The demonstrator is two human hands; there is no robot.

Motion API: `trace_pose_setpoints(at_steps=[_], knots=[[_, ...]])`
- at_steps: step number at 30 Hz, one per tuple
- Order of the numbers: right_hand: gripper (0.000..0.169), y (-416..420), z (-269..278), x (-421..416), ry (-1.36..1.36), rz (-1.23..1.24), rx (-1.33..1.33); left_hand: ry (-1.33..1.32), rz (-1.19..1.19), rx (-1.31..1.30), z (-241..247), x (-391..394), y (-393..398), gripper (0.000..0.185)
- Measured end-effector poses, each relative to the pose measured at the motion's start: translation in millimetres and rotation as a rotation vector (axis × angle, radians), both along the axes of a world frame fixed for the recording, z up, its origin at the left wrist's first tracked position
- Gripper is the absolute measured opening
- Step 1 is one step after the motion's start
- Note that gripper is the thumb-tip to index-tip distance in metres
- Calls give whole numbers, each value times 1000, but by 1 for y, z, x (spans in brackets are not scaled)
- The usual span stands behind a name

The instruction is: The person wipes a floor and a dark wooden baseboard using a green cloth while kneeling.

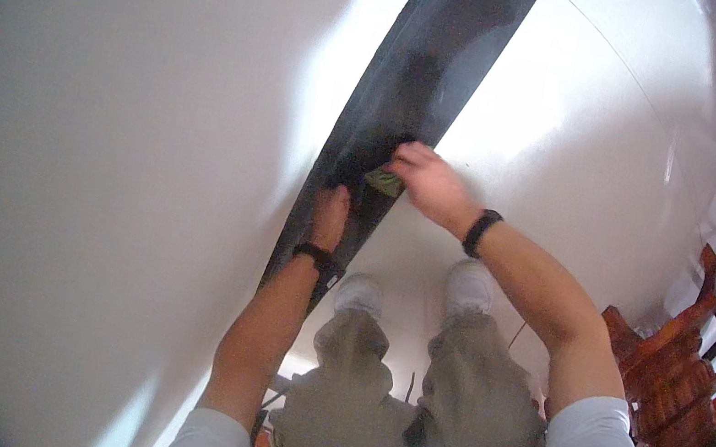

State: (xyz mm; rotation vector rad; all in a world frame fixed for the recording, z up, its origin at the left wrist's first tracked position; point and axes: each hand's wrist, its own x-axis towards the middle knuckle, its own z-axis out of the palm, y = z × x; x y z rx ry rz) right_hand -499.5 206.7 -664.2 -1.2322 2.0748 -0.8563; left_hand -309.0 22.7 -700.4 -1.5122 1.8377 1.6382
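Note:
A long, dark, glossy strip or ledge (413, 86) runs from the top of the view down between my hands, beside a pale surface. My right hand (430, 182) is at the strip's right edge, its fingers bent at a small green piece, perhaps cloth or a sponge (384, 181); whether they grip it is unclear. My left hand (331, 216) is over the strip to the left of the green piece, its fingers in shadow and partly hidden. Both wrists wear dark bands.
My white shoes (360, 293) stand on the pale floor (409, 252) right of the strip. Carved reddish-brown wooden furniture (668, 381) stands at the right rim. A wide pale surface (123, 119), possibly a wall, fills the left side.

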Motion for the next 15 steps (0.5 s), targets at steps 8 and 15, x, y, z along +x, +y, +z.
trace_pose_setpoints(at_steps=[8,15], knots=[[21,72,-5,-230,611,-829,-66,-142,-153,-86,18,-1,-4,45],[33,-14,-11,-35,377,-293,-47,-92,70,10,-13,14,-16,40]])
